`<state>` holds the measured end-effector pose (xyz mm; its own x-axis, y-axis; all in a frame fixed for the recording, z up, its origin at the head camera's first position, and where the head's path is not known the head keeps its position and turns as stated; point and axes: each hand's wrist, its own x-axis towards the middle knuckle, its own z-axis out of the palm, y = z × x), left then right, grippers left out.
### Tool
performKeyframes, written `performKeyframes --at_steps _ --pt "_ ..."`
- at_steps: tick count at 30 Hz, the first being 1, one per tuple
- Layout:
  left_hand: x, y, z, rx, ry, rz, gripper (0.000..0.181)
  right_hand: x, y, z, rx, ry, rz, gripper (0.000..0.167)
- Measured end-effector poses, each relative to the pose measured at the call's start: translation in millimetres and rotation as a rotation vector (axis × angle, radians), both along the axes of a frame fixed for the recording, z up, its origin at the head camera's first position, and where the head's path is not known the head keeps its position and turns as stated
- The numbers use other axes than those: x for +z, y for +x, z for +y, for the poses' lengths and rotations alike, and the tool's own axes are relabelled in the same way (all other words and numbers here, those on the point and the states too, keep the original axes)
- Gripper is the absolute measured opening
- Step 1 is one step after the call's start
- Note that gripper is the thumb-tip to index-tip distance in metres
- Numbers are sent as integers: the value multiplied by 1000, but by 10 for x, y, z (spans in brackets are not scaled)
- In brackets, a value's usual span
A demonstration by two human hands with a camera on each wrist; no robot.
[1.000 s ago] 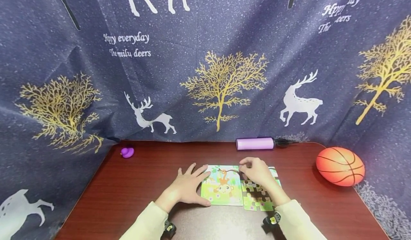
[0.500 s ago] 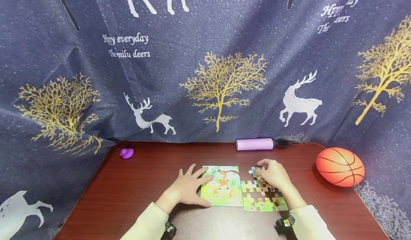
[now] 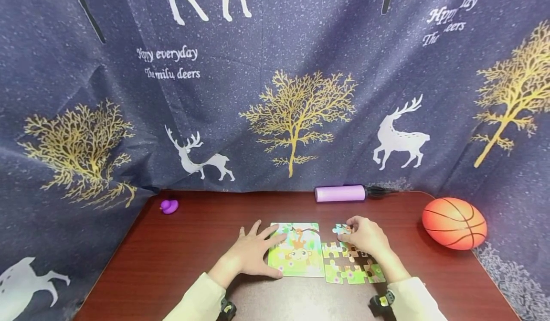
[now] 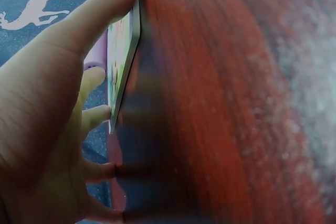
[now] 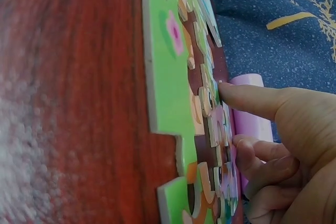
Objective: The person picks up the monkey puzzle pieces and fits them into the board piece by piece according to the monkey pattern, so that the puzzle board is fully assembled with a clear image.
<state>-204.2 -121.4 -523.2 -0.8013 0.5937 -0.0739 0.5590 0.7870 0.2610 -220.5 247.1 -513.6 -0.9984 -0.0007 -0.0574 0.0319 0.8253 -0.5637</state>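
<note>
Right hand [image 3: 369,237] has shifted rightward, touching a piece [image 3: 340,229].

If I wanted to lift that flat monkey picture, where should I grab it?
Probably the middle of its near edge, coming from the person's side: the monkey picture lies flat, so its thin rim offers the hold, with table before it. The left hand spans the left edge, and puzzle pieces sit close on the right.
</note>
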Motion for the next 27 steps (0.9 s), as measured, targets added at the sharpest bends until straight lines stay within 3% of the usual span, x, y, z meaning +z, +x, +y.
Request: performKeyframes --at_steps 14,27 --pt "4 8 6 13 15 -10 102 33 -12 -42 14 6 7 60" --pt "-5 7 28 23 -8 7 106 37 -43 -19 -32 60 -32 73"
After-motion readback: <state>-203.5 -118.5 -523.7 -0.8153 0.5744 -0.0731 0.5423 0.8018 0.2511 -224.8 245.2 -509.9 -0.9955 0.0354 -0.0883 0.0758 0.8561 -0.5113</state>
